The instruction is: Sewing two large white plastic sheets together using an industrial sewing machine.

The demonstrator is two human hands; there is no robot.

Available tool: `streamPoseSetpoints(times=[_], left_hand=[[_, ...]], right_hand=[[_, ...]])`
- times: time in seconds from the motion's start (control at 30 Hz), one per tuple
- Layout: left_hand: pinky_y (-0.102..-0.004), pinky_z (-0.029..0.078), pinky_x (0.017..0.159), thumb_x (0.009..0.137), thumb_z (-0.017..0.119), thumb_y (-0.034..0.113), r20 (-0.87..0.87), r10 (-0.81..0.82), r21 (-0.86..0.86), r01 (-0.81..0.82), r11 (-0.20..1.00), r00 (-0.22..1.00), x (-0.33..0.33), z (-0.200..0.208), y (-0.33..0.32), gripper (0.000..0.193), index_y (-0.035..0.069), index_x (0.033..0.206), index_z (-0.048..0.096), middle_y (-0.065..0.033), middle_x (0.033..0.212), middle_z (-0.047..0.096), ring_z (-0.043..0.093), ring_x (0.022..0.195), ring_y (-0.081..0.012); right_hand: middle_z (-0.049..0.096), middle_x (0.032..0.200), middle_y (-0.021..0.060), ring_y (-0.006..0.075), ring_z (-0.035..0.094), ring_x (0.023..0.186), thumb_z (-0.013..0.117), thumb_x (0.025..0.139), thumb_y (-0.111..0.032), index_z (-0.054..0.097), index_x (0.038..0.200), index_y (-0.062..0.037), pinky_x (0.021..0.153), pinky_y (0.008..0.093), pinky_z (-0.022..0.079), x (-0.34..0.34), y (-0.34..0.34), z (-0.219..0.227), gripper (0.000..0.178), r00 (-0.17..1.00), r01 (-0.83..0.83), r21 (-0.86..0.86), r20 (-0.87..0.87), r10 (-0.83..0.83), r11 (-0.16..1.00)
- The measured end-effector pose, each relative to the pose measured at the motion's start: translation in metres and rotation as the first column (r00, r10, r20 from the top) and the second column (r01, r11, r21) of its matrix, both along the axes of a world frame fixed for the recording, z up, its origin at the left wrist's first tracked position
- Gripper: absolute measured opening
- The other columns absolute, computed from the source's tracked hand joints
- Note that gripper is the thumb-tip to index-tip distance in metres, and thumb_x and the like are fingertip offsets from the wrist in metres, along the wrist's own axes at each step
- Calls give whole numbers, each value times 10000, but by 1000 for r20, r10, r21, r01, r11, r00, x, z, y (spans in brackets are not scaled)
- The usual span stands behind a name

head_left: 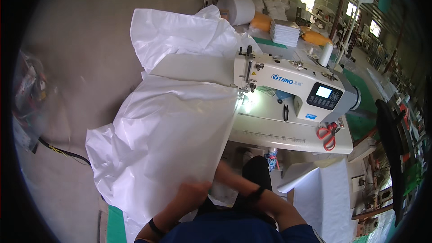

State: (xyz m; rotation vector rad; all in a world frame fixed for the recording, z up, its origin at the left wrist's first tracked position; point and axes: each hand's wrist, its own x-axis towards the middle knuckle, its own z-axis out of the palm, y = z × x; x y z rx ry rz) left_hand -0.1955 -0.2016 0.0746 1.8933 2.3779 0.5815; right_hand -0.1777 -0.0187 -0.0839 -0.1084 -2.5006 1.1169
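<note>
A large, glossy white plastic sheet [171,121] spreads in wrinkles over the left of the sewing table. Its right edge runs from beneath the needle of a white sewing machine [270,74] down toward my body. My left hand [194,194] is closed on the sheet's near right edge, low in the view. Just right of that edge is my right hand [225,174], smeared by motion, so I cannot make out its fingers. A lamp lights the needle area, where the sheet's edge meets the machine.
Black thread snips [285,112] and red-handled scissors [327,136] lie on the table [252,130] right of the needle. A white thread cone [326,55] stands behind the machine. White sheets [321,189] hang at lower right. Stacked white material [285,33] and a big roll [236,9] sit behind.
</note>
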Motion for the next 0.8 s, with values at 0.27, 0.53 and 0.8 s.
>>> streamPoseSetpoints(times=[0.27, 0.53, 0.8], left_hand=[[-441, 475, 511, 765, 586, 117, 135, -164, 39, 160, 986, 977, 19, 12, 23, 88, 76, 765, 508, -114, 608, 576, 614, 593, -338], [-466, 474, 519, 767, 687, 262, 60, -36, -187, 47, 981, 998, 10, 0, 17, 306, 57, 862, 481, -130, 646, 603, 619, 602, -363], [-492, 463, 545, 880, 547, 187, 360, 120, 105, -168, 980, 925, -7, -28, 40, 123, 70, 849, 527, -153, 679, 587, 584, 633, -412]], right_hand=[[668, 726, 179, 327, 677, 650, 525, 876, -185, 548, 951, 44, 552, 418, 536, -41, 115, 142, 242, 716, 539, 566, 80, -693, 623], [687, 767, 158, 283, 695, 702, 518, 841, -127, 491, 1228, 94, 620, 389, 551, -33, 77, 133, 447, 679, 423, 645, 238, -694, 636], [670, 732, 191, 328, 679, 660, 468, 845, -128, 462, 1270, 92, 599, 421, 540, -18, 62, 123, 479, 693, 556, 454, 211, -690, 697]])
